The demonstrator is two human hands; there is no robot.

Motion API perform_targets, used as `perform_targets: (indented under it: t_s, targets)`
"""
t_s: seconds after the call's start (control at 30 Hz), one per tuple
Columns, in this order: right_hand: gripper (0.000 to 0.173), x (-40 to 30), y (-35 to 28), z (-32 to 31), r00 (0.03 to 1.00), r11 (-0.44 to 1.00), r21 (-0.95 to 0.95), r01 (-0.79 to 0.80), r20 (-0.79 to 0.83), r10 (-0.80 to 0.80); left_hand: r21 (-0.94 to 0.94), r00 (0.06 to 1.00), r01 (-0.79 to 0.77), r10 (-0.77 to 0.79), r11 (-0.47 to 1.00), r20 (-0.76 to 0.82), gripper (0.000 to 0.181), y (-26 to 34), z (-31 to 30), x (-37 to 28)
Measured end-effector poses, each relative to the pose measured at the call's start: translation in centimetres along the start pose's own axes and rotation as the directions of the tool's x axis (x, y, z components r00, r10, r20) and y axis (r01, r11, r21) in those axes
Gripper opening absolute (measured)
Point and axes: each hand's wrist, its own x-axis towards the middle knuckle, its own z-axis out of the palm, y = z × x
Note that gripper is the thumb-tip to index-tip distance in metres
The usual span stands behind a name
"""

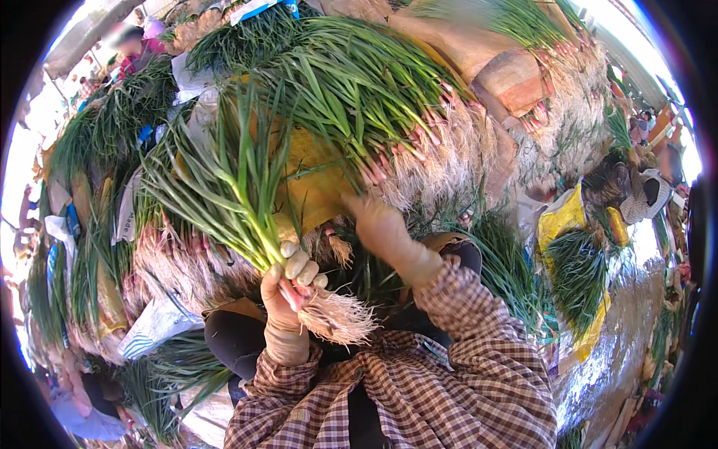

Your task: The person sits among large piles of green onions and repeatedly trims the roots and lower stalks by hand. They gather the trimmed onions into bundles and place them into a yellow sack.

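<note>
My left hand (291,297), in a pale glove, is closed around a bunch of green plants with reddish stem bases (252,224). Their long leaves point up and left, and their pale stringy roots (339,317) hang out to the right of my fist. My right hand (378,224), also gloved, is blurred beside a yellow sack (314,179); whether its fingers hold anything is not clear. Just beyond it lies a large pile of the same plants (359,95), roots towards the right. A small root tuft (338,247) shows between my hands.
More rooted bunches (179,264) lie at the left. Brown sacking (510,78) and another pile (578,106) stand at the upper right. Loose greens (505,269) are by my right sleeve, with a yellow bag (561,213) beyond on wet floor (634,314). A person (137,50) is at the upper left.
</note>
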Motion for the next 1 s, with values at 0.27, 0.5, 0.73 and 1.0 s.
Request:
perform_targets:
  t_s: [0.27, 0.5, 0.73, 1.0]
  targets:
    - [0.028, 1.0, 5.6, -3.2, 0.986, 0.904, 0.394, -0.167, 0.087, 0.144, -0.077, 0.995, -0.044, 0.051, 0.996, 0.088, 0.027, -1.0, 0.3, 1.5]
    - [0.023, 7.1, 7.9, -9.0, 0.910, 0.821, 0.470, -0.323, -0.083, 0.406, 0.073, 0.998, 0.036, -0.031, 0.997, -0.062, 0.036, 0.3, 0.9, 1.2]
    - [0.021, -0.8, 1.2, -10.2, 0.985, 0.459, 0.887, 0.050, -0.120, 0.125, 0.330, 0.906, 0.131, 0.023, 0.935, -0.423, 0.039, -1.7, 2.8, 3.0]
    - [0.040, 1.7, -0.9, -5.9, 0.912, -0.019, 0.915, -0.404, 0.404, 0.064, 0.291, 0.884, 0.228, -0.072, 0.929, -0.462, 0.035, -1.6, 0.6, 0.7]
